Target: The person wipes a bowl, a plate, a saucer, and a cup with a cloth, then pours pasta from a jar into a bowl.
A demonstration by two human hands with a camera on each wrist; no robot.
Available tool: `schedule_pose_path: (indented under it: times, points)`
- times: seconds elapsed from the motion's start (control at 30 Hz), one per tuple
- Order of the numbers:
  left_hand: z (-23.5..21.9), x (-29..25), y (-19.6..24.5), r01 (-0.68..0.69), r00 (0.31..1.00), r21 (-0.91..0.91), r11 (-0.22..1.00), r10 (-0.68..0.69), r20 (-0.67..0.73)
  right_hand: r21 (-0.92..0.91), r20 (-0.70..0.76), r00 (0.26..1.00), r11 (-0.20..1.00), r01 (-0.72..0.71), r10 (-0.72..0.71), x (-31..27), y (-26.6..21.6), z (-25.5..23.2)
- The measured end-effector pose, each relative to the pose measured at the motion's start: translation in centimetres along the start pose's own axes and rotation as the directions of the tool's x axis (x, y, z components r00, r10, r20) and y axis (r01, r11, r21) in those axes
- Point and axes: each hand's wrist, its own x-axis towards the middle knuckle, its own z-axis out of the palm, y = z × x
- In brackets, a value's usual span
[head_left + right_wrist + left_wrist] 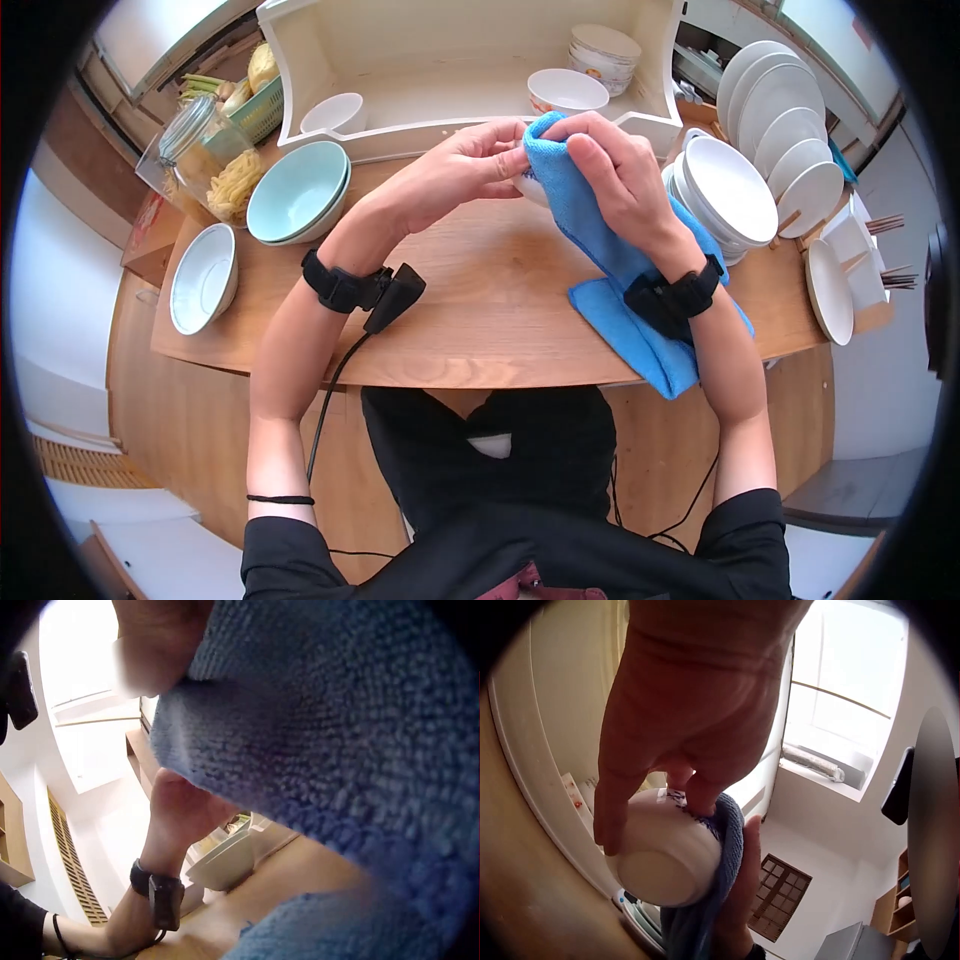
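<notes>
A small white bowl [656,859] with blue markings near its rim is held tilted above the table, its foot facing the left wrist camera. My left hand [455,172] grips it by the rim with thumb and fingers. On its other side, my right hand [632,185] holds a blue knitted-looking cloth [580,215] against the bowl. The cloth covers much of the bowl in the head view and hangs down under the right forearm onto the table. In the right wrist view the cloth [322,735] fills most of the picture and hides the bowl.
A cream open-fronted shelf [470,90] behind the hands holds several white bowls. Pale blue bowls [298,190] and a white bowl [204,280] stand left, near a glass jar [205,150]. Stacked white bowls [732,190] and racked plates [785,105] are right. The wooden table [470,300] lies below.
</notes>
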Motion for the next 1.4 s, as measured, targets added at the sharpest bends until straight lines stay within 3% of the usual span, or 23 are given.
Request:
schedule_pose_path:
  times: [0.27, 0.33, 0.5, 0.67, 0.7, 0.77, 0.83, 0.9, 0.97, 1.03, 1.07, 1.1, 1.17, 1.23, 1.3, 1.37, 1.4]
  points:
    - [-0.4, 0.6, -1.7, -0.03, 0.994, -0.195, 0.98, 0.049, 0.094, -0.036, -0.077, 0.996, 0.999, 0.032, -0.035, -0.3, 0.7, -0.9]
    - [-0.8, 0.6, -1.9, -0.022, 0.992, -0.266, 0.964, 0.054, 0.117, 0.047, -0.18, 0.983, 0.998, 0.032, -0.023, -0.3, 1.4, -0.6]
    - [-0.1, 0.4, -1.4, -0.026, 0.978, -0.459, 0.888, 0.118, 0.172, 0.189, -0.239, 0.967, 0.981, -0.043, 0.088, -0.4, 1.2, -1.1]
    - [0.3, 0.8, -1.3, -0.012, 0.989, -0.361, 0.932, 0.064, 0.132, 0.19, -0.3, 0.927, 0.967, -0.173, 0.224, 0.4, 1.3, -1.1]
    - [0.4, 0.8, -1.3, -0.02, 0.992, -0.305, 0.952, 0.056, 0.109, 0.192, -0.298, 0.928, 0.967, -0.169, 0.222, 0.9, 1.1, -0.7]
    - [0.7, 0.7, -0.9, -0.073, 0.995, -0.321, 0.944, 0.092, 0.044, 0.143, -0.437, 0.888, 0.986, -0.089, 0.143, 2.7, 0.5, 0.1]
    - [1.1, 0.6, -0.9, -0.122, 0.992, -0.338, 0.933, 0.123, -0.019, 0.072, -0.45, 0.889, 0.996, -0.06, 0.086, 4.0, 0.6, 0.4]
    - [1.4, 0.7, -1.2, -0.238, 0.971, -0.288, 0.927, 0.218, -0.1, -0.073, -0.49, 0.869, 0.997, 0.031, -0.063, 5.0, -0.1, 1.2]
    - [1.5, 0.7, -0.9, -0.275, 0.957, -0.266, 0.924, 0.235, -0.172, -0.098, -0.474, 0.879, 0.995, 0.01, -0.055, 4.4, 0.2, 2.4]
    - [0.8, 0.4, -1.2, -0.229, 0.946, -0.072, 0.971, 0.204, -0.25, -0.088, -0.405, 0.889, 0.977, 0.195, -0.214, 3.5, 0.8, 4.0]
    - [0.5, 0.4, -1.5, -0.238, 0.944, -0.046, 0.97, 0.219, -0.248, -0.062, -0.305, 0.939, 0.987, 0.148, -0.16, 2.9, 0.8, 3.9]
    - [0.1, 0.5, -1.8, -0.233, 0.943, -0.049, 0.971, 0.214, -0.254, -0.056, -0.301, 0.941, 0.988, 0.145, -0.155, 2.7, 1.1, 3.8]
    - [-0.2, 0.6, -1.6, -0.285, 0.956, -0.312, 0.906, 0.244, -0.166, -0.059, -0.177, 0.967, 0.983, 0.175, -0.183, 2.8, 0.6, 3.2]
    - [-0.3, 0.5, -1.4, -0.249, 0.963, -0.305, 0.919, 0.201, -0.182, -0.037, -0.099, 0.985, 0.99, 0.137, -0.14, 2.6, 0.0, 2.8]
    - [-0.3, 0.2, -0.9, -0.204, 0.971, -0.465, 0.862, 0.118, -0.207, -0.11, -0.017, 0.971, 0.966, 0.236, -0.239, 2.6, -0.1, 2.8]
    - [0.1, 0.1, -0.4, -0.17, 0.968, -0.47, 0.866, 0.059, -0.243, -0.142, 0.039, 0.973, 0.963, 0.231, -0.228, 2.5, -0.2, 2.9]
    - [-0.1, 0.1, -0.5, -0.17, 0.965, -0.507, 0.845, 0.037, -0.261, -0.201, 0.087, 0.953, 0.931, 0.303, -0.291, 2.7, -0.2, 3.1]
